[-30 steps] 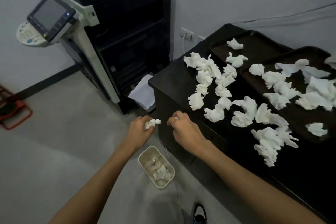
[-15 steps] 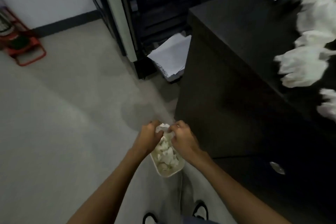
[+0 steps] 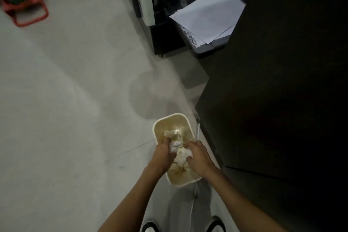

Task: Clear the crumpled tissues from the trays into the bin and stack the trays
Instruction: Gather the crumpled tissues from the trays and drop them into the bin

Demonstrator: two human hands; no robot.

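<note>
The step in hand is the drop. Both hands are down at the mouth of the cream rectangular bin (image 3: 170, 118), which stands on the floor (image 3: 75, 118) just beside the dark cabinet (image 3: 273, 109). The left hand (image 3: 162, 156) has its fingers curled on a small white wad near the bin's left rim, and the right hand (image 3: 199, 158) curls round a larger clump. Between them the crumpled tissues (image 3: 181, 154) hang over the opening, above others already inside. The next move likely calls for loosening both grips so the wads fall within the rim, then rising to the worktop for more.

Neither the trays nor the top of the worktop is in view, so how many tissues remain cannot be told. The wrists cover the bin's near end, and how full it is cannot be judged. A photocopier (image 3: 146, 5) with loose sheets of paper (image 3: 207, 19) is cut off at the top edge, and the cabinet is too dark to show detail.
</note>
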